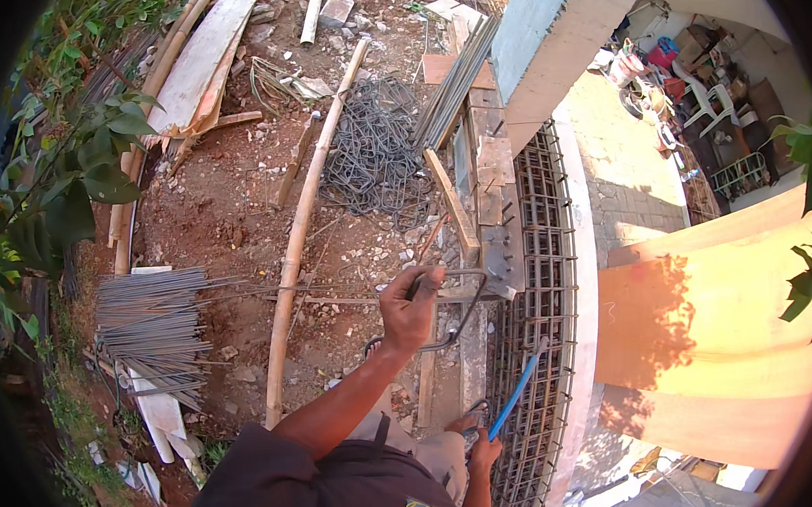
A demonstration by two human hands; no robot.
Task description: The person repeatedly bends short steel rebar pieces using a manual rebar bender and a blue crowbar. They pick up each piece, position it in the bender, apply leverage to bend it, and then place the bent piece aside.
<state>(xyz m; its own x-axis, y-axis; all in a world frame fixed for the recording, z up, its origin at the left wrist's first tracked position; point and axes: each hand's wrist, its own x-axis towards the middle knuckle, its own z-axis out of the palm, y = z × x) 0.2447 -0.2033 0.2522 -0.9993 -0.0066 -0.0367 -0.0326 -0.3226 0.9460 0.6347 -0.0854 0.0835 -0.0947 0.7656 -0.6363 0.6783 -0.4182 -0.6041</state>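
My left hand [409,313] is closed around a steel rebar stirrup [470,322], a thin dark bar bent into a squared loop. It holds the loop up in front of me, close to a wooden bench [501,253] with upright metal pins. Lower down, near my lap, my right hand [485,453] grips a long blue tool [516,395], like a bar or pipe. The tool slants up and away to the right, and its far end overlaps the rebar cage [545,237] beside me. What its tip touches cannot be made out.
A tangled heap of bent stirrups [373,154] lies ahead on reddish rubble. A bamboo pole [296,232] runs along the ground. Cut rods [157,326] are stacked left. Long bars [457,81] rest beside a concrete column [551,44]. Large plywood sheets [703,320] stand right.
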